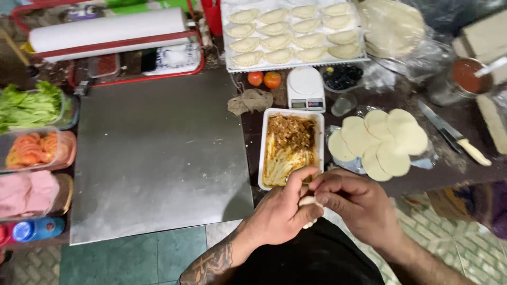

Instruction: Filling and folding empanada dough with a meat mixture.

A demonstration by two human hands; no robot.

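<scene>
At nine o'clock on my desk [264, 132] sit clear plastic tubs: green lettuce leaves [29, 103], sliced red tomato [34, 149] just below, then pink sliced ham [26, 192]. Toward eleven o'clock a white paper roll on a red metal holder [108, 29] lies across the back edge. The bare grey steel sheet [158, 155] fills the middle.

At six o'clock my left hand [282, 211] and right hand [354, 203] meet, fingers curled close around a small pale folded dough pastry [308, 202], pinched between both; most of it is hidden by my fingers. Just above them, toward twelve, stands the white rectangular tray of brownish-orange meat filling [289, 148], partly scraped out, with a white kitchen scale [306, 88] behind it and a tray of finished crimped pastries [293, 32] beyond.

At two o'clock pale round dough discs [377, 142] overlap on clear plastic, and a white-handled knife [454, 134] lies at three o'clock.
</scene>
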